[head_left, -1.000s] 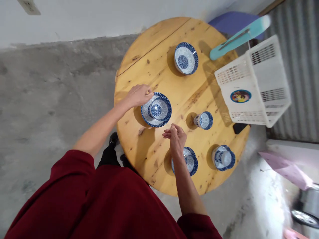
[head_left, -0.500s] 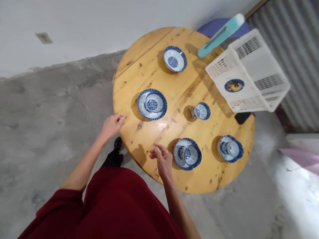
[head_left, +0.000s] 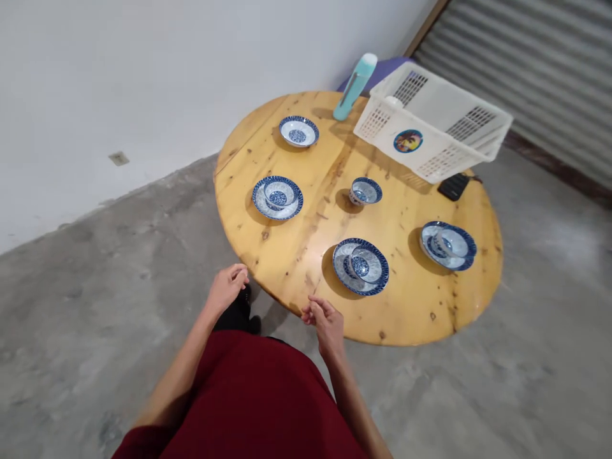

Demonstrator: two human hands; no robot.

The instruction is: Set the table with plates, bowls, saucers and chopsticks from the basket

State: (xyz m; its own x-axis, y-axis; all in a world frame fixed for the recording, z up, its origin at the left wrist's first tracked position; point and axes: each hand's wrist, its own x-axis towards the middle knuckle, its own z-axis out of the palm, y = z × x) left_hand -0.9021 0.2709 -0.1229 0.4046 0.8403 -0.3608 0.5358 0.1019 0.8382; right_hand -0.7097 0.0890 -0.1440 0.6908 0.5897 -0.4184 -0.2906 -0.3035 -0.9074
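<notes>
My left hand (head_left: 228,285) hovers just off the near left edge of the round wooden table (head_left: 306,252), empty, its fingers loosely curled. My right hand (head_left: 326,319) is over the table's near edge, also holding nothing, thumb and fingers slightly apart. Closest to it is a blue-and-white dish (head_left: 342,271) with a small bowl (head_left: 366,262) in it. Further left stands another such dish (head_left: 262,205) with a small bowl (head_left: 278,191) inside. At the right is a third dish (head_left: 433,233) holding a tilted small bowl (head_left: 452,243).
A lone small bowl (head_left: 366,191) stands mid-table, and a single dish (head_left: 299,132) lies at the far left. Toward the back are a turquoise bottle (head_left: 352,90), a white plastic basket (head_left: 382,121) with a sticker, and a black phone (head_left: 453,187). A white wall (head_left: 143,76) rises behind.
My view has swung, so the table sits lower and looks flatter. Both hands appear lower and nearer the table's edge, still empty. The dishes and bowls keep their arrangement.
</notes>
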